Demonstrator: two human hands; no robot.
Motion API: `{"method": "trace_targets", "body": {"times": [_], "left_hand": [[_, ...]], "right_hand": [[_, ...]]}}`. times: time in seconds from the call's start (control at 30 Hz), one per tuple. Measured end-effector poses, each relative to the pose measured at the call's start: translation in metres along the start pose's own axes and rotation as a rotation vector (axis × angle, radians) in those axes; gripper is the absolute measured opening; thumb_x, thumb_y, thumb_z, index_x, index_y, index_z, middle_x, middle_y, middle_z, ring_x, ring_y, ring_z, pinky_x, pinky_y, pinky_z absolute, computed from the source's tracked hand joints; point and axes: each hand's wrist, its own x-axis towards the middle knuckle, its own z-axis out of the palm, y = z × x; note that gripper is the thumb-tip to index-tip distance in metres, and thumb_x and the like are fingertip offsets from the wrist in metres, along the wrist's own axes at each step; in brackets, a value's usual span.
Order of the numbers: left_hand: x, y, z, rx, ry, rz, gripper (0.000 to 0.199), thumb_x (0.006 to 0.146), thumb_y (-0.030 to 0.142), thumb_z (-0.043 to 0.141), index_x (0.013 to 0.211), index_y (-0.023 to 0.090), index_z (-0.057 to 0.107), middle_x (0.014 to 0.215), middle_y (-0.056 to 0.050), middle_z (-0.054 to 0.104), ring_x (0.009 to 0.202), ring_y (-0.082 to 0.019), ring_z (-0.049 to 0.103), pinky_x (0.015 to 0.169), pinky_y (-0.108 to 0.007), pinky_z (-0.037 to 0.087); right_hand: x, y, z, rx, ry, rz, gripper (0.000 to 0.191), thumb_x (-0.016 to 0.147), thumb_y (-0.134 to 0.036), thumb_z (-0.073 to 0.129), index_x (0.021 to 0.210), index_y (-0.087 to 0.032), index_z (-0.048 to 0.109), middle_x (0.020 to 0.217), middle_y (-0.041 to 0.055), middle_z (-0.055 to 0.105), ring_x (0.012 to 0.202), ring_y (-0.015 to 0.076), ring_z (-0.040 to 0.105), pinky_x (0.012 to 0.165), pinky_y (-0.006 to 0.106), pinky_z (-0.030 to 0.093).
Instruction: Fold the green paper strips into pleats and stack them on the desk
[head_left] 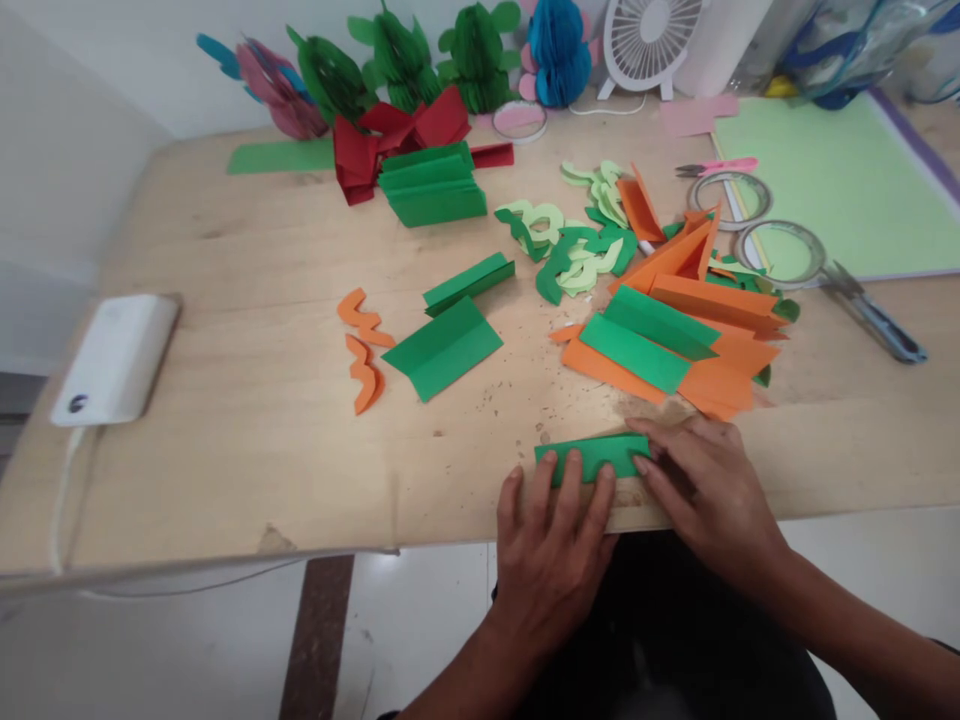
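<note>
A folded strip of green paper lies flat near the table's front edge. My left hand rests on it with the fingers spread, pressing it down. At the strip's right end, my right hand has its thumb and index finger about the corner. Just beyond lie creased green papers on top of folded orange papers. Left of these, a creased green sheet and a folded green strip lie by wavy orange cut-outs.
Wavy green cut-outs lie mid-table. Tape rolls, a utility knife and pink scissors lie right. Folded red paper, green folded paper, honeycomb paper figures and a fan stand behind. A white power adapter sits left.
</note>
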Motion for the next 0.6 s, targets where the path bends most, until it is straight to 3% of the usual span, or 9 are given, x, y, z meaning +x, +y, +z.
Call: {"method": "trace_targets", "body": {"times": [0.17,0.6], "left_hand": [[-0.0015,0.0009,0.0017,0.012,0.005,-0.007,0.045,0.087,0.036,0.059,0.130,0.022,0.059,0.133,-0.011,0.059,0.124,-0.031,0.049,0.112,-0.051,0.025],[-0.0018,0.0002,0.0020,0.007,-0.025,-0.017,0.047,0.086,0.033,0.060,0.131,0.021,0.058,0.133,-0.011,0.060,0.124,-0.031,0.048,0.113,-0.051,0.023]], "right_hand": [[0.0044,-0.0001,0.0031,-0.082,0.014,-0.081,0.025,0.094,-0.020,0.048,0.115,-0.017,0.061,0.101,0.0064,0.072,0.085,0.0204,0.059,0.076,0.036,0.037],[0.0106,-0.0026,0.0068,-0.315,0.032,-0.223,0.024,0.093,-0.014,0.050,0.113,-0.009,0.061,0.085,0.0078,0.071,0.075,0.0199,0.058,0.073,0.036,0.036]]}}
